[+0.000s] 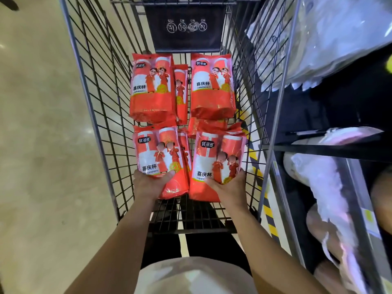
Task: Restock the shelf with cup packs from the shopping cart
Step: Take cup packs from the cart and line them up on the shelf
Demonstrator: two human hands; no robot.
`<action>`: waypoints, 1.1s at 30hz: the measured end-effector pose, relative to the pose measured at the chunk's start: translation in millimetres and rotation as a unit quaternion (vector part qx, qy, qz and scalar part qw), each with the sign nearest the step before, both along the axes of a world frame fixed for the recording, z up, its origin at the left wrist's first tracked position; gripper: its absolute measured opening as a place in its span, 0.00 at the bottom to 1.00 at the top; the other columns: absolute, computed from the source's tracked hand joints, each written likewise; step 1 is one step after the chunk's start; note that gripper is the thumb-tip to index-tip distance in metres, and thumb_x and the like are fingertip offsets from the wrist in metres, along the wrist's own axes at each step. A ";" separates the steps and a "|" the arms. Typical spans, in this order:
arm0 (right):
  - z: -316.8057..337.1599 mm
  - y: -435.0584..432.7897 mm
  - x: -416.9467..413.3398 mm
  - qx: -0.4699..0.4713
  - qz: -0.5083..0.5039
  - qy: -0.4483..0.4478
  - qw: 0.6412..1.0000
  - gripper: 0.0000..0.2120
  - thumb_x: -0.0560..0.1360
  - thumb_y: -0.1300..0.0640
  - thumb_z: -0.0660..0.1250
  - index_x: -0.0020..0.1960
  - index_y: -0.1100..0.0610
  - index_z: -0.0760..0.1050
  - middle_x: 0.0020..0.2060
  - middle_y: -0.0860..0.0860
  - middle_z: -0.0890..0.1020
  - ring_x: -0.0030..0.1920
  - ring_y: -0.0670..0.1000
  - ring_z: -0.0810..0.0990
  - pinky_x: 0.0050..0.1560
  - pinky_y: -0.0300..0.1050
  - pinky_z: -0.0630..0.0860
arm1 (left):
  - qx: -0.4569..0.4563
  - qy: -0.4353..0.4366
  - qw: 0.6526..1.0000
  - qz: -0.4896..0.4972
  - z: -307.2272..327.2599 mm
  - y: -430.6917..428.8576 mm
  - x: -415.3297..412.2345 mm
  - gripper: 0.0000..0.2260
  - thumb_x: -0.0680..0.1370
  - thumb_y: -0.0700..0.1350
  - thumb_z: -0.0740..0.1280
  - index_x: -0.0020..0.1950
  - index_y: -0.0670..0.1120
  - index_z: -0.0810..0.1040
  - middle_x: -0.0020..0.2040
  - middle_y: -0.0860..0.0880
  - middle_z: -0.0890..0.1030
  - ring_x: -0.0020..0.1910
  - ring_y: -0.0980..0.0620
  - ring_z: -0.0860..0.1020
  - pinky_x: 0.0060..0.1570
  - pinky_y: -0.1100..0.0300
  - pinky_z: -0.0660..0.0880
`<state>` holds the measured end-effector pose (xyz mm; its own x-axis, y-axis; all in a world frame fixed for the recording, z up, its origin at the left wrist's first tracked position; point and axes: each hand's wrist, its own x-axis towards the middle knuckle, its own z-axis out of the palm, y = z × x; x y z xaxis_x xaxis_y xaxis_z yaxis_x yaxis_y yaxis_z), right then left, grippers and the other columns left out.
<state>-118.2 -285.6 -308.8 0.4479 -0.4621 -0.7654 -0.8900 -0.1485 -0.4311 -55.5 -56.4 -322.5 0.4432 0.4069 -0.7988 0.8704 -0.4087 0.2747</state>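
Left hand [148, 183] and right hand [230, 187] each grip a cup pack [158, 153] inside the cart [95, 98].

Glossy, crinkled red plastic cup packs [153, 88] lie in a grey metal wire shopping cart [89, 98] on smooth, shiny flooring [38, 124].

Bright, even light falls from overhead, with soft pale glare patches on the polished floor [38, 128]. The red cup packs [152, 88] are oversaturated, their foil catching small highlights. The wide lens bows the shopping cart [89, 98] wires outward near the frame edges. The shelf [331, 147] interior at right sits in deep shadow, and the clear bags [331, 39] there are smeared and blown out.
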 end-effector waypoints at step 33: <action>199.3 29.2 -97.8 -0.099 -0.113 -0.231 0.961 0.30 0.61 0.35 0.81 0.57 0.42 0.74 0.48 0.40 0.85 0.48 0.40 0.85 0.38 0.29 0.76 | -0.170 -0.258 0.941 -0.141 199.1 59.0 -13.7 0.32 0.61 0.58 0.86 0.60 0.47 0.83 0.49 0.49 0.89 0.47 0.49 0.88 0.48 0.49 0.85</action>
